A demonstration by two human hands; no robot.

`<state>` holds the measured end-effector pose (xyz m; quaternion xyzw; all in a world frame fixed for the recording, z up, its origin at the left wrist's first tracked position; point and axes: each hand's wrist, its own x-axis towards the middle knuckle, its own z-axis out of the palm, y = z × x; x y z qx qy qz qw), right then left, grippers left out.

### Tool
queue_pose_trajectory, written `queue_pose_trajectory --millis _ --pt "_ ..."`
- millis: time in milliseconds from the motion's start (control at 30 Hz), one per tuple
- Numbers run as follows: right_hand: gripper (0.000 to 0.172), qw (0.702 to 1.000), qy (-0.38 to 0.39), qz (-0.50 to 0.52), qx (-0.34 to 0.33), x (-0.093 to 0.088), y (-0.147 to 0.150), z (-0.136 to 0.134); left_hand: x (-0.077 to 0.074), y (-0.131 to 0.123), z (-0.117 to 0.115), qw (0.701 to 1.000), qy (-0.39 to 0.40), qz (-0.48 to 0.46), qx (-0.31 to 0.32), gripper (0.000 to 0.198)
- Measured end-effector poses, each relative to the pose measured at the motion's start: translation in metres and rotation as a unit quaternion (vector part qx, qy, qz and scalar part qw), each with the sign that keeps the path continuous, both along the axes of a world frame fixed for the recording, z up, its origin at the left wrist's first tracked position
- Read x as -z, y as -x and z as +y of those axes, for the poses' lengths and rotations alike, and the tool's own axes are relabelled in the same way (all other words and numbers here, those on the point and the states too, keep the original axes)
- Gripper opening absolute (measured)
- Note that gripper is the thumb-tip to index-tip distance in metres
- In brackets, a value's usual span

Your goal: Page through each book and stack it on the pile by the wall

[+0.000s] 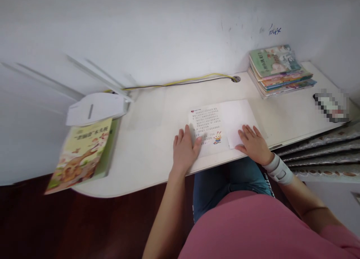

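Observation:
An open book (208, 120) lies on the white desk in front of me, with printed text and a small rabbit drawing on its left page and a blank white right page. My left hand (185, 148) rests at the book's left edge, fingers stretched out and the thumb over the lower corner of the printed page. On the blank page my right hand (253, 142) lies flat with its fingers spread. A grey wrist band (279, 169) is around my right wrist. Neither hand grasps anything.
Several picture books form a stack (277, 65) at the back right. A yellow-green picture book (81, 150) lies on others at the left end, overhanging the edge, beside a white router (97, 109). Cables (174, 83) run along the wall; a pixelated phone-like object (332, 107) sits far right.

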<state>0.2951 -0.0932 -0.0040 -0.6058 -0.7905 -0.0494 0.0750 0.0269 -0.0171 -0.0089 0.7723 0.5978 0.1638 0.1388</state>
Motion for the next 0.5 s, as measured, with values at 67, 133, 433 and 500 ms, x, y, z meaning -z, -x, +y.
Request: queue_pose_trajectory --millis 67,133,433,500 --pt "0.064 1.000 0.000 0.008 -0.009 -0.001 0.004 0.001 0.000 -0.001 0.000 1.000 -0.003 0.010 0.006 0.078" --pt "0.066 0.999 0.001 0.015 -0.032 -0.003 0.010 0.004 -0.001 -0.002 -0.001 1.000 -0.003 0.028 0.007 0.077" --pt "0.066 0.999 0.022 0.013 -0.043 -0.002 0.024 0.008 0.004 0.002 0.002 1.000 -0.018 -0.010 -0.021 0.078" --pt "0.066 0.999 0.025 0.017 -0.041 -0.002 0.024 0.007 0.007 0.004 0.002 0.999 -0.034 -0.010 -0.018 0.074"
